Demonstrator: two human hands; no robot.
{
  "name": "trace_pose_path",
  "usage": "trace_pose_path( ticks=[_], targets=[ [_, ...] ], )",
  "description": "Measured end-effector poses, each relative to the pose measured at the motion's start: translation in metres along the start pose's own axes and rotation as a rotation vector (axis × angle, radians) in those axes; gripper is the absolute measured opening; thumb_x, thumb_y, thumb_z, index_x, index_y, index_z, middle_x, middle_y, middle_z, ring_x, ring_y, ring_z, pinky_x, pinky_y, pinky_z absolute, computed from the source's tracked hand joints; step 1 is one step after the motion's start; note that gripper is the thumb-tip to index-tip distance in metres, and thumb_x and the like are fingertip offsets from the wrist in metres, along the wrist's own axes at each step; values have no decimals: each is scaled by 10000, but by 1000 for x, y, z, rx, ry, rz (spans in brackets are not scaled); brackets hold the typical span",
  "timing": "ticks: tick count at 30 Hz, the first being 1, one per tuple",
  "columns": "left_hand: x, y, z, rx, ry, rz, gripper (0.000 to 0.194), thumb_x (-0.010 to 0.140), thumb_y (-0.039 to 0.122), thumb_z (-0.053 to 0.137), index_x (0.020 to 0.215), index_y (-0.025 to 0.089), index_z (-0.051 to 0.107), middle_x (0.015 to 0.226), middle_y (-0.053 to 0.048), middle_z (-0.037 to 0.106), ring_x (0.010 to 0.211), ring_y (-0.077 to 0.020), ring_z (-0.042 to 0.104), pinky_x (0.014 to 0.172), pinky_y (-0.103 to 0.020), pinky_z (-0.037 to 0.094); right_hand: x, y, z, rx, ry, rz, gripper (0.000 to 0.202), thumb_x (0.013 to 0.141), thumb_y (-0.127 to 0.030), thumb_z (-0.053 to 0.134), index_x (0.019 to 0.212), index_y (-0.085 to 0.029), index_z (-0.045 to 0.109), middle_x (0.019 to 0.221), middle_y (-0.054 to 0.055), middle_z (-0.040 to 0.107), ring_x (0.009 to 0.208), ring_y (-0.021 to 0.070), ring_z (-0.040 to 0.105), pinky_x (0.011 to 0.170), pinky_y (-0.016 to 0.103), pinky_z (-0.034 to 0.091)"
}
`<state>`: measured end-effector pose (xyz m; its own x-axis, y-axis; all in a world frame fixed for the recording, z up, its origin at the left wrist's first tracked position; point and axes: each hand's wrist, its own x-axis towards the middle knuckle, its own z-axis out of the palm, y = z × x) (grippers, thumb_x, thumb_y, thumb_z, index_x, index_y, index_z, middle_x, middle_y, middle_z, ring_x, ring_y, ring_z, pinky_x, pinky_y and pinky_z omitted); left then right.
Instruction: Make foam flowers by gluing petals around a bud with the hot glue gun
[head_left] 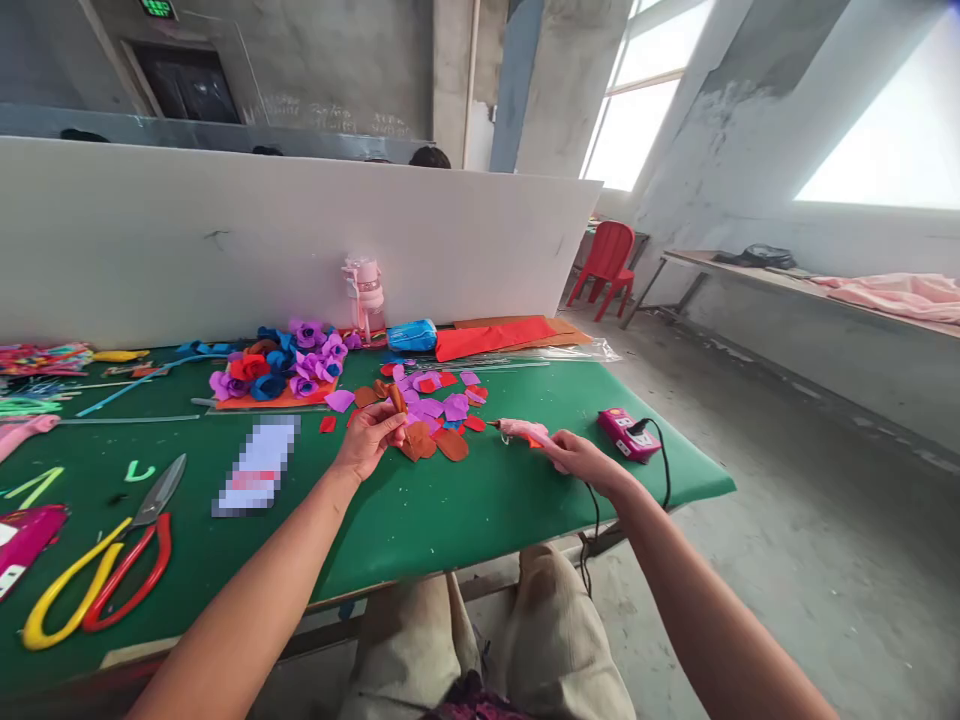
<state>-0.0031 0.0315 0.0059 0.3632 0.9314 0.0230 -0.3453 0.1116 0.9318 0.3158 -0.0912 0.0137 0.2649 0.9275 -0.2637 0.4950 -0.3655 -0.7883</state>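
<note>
Currently, a pink glue gun point(519, 430) is gripped by the right hand point(571, 452) and a curled brown petal point(397, 400) is pinched in the left hand point(369, 440), beside loose petals point(455, 407) apparently awaiting assembly, while seemingly finished flowers point(283, 362) are heaped farther back.

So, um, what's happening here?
A person's left hand pinches a brown piece by some loose petals. The right hand holds a glue gun, its tip pointing toward the petals but apart from the brown piece. Flowers sit in a bunch farther left, and scissors lie open nearby.
</note>
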Motion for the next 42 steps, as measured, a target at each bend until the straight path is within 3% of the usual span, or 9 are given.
trace_pose_path(
  ticks=[3, 5, 9, 12, 17, 24, 35, 42],
  targets=[
    [2, -1, -3, -17, -4, -13, 266, 602, 260, 812, 763, 131, 645, 567, 27, 600, 475, -68, 534, 447, -186, 417, -13, -7, 4, 431, -85, -18, 359, 694, -482, 696, 829, -180, 554, 762, 24, 657, 628, 127, 596, 601, 254, 488],
    [2, -2, -2, -12, -32, -36, 268, 604, 263, 814, 750, 127, 635, 573, 27, 598, 471, -67, 536, 444, -186, 417, -22, -17, 10, 615, -68, -74, 438, 627, -448, 771, 915, -194, 560, 816, 23, 666, 663, 124, 613, 627, 247, 495],
    [0, -5, 2, 6, -76, -71, 295, 589, 284, 825, 726, 121, 620, 583, 25, 600, 468, -69, 538, 441, -196, 424, -33, -41, 26, 757, -171, -122, 420, 637, -478, 766, 853, -184, 559, 680, -22, 588, 549, 89, 539, 524, 217, 429],
    [-1, -6, 5, 4, -61, -88, 338, 555, 297, 843, 725, 120, 611, 593, 23, 612, 456, -65, 531, 442, -201, 432, -37, -59, 40, 686, -203, -171, 409, 727, -563, 659, 784, -183, 516, 576, -40, 526, 476, 79, 459, 462, 216, 359],
    [-1, -7, 4, 11, -53, -86, 356, 548, 306, 845, 740, 120, 610, 552, 26, 601, 450, -75, 531, 431, -204, 441, -40, -78, 61, 475, -130, -286, 443, 761, -604, 577, 870, -179, 516, 543, -54, 502, 456, 86, 429, 442, 216, 345],
    [0, -9, 2, 58, -87, -70, 294, 615, 300, 808, 757, 120, 623, 498, 25, 586, 442, -80, 528, 447, -207, 455, -30, -79, 79, 274, -49, -444, 386, 818, -583, 489, 792, -199, 460, 542, -56, 451, 450, 94, 403, 429, 225, 333],
    [0, -10, 4, 83, -80, -61, 309, 600, 310, 811, 758, 118, 627, 529, 26, 588, 452, -86, 538, 450, -219, 467, -31, -83, 87, 21, 122, -646, 275, 870, -439, 450, 727, -209, 404, 591, -43, 422, 532, 104, 347, 493, 221, 289],
    [-1, -8, 4, 79, -96, -49, 324, 600, 329, 814, 763, 121, 627, 524, 22, 595, 435, -85, 534, 446, -216, 456, -34, -90, 91, -20, 126, -620, 215, 872, -402, 430, 792, -206, 471, 657, -8, 500, 578, 133, 419, 545, 235, 332]
  ],
)
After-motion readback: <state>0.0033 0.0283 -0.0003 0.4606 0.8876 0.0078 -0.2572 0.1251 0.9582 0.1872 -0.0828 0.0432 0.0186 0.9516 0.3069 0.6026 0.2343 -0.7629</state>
